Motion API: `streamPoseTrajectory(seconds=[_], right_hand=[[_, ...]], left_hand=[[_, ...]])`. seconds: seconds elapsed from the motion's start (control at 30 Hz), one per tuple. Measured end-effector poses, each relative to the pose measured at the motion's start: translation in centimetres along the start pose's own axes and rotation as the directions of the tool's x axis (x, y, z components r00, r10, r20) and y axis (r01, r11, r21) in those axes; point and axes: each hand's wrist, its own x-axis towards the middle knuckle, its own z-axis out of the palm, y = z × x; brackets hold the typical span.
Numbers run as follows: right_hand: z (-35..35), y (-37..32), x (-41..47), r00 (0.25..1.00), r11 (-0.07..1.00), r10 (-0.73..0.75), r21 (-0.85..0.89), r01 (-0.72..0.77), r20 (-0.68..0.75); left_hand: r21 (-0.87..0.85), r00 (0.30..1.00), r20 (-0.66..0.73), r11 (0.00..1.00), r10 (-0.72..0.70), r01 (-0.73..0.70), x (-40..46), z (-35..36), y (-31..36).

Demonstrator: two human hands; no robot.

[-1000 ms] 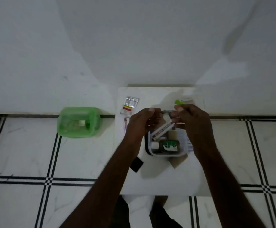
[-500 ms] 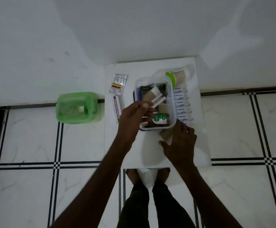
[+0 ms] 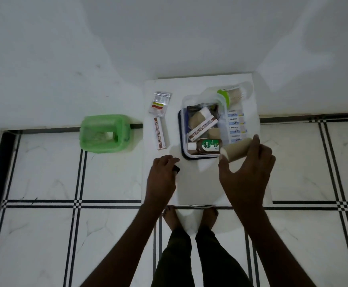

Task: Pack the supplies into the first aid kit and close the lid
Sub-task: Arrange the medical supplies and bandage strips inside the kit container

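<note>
The right hand (image 3: 245, 175) pinches one beige bandage roll (image 3: 236, 149) at the open kit's (image 3: 184, 129) near-right corner. Inside lie one Dettol bottle (image 3: 207, 146) and one boxed ointment (image 3: 203, 129) (another box (image 3: 160, 134) outside). The left hand (image 3: 161, 175) rests loosely curled, grip unclear.

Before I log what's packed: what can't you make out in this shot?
Head view only:
- Small dark item under the left hand: fingers cover it.
- Bottom of the kit box: hidden under piled supplies.
- Sachet print: too small.
- Bandage strips: partly behind the box.
</note>
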Motion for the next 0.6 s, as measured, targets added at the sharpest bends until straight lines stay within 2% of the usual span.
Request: streamPoseTrajectory(seconds=[0.1, 0.23, 0.43, 0.5, 0.6], right_hand=[[0.8, -2.3, 1.0, 0.995, 0.995, -0.097, 0.025, 0.097, 0.032], [3.1, -4.2, 2.4, 0.977, 0.98, -0.201, 0.014, 0.201, 0.075], [6.0, -5.1, 4.1, 0.964, 0.946, -0.192, -0.227, 0.231, 0.182], [6.5, -4.9, 4.6, 0.964, 0.94, -0.185, -0.251, 0.23, 0.192], [6.8, -4.5, 5.2, 0.964, 0.942, -0.169, -0.256, 0.219, 0.203]], left_hand=[[0.161, 0.993, 0.084, 0.983, 0.078, -0.091, -0.4, 1.4, -1.2], [0.147, 0.994, 0.065, 0.985, 0.086, -0.095, 0.3, 1.3, -1.5], [0.165, 0.998, 0.027, 0.985, 0.054, -0.057, 2.0, 1.0, -1.7], [0.073, 1.0, 0.004, 0.997, -0.03, 0.03, 2.3, 0.1, -1.3], [-0.2, 0.971, -0.108, 0.961, -0.214, 0.189, 2.7, -2.8, 0.1]])
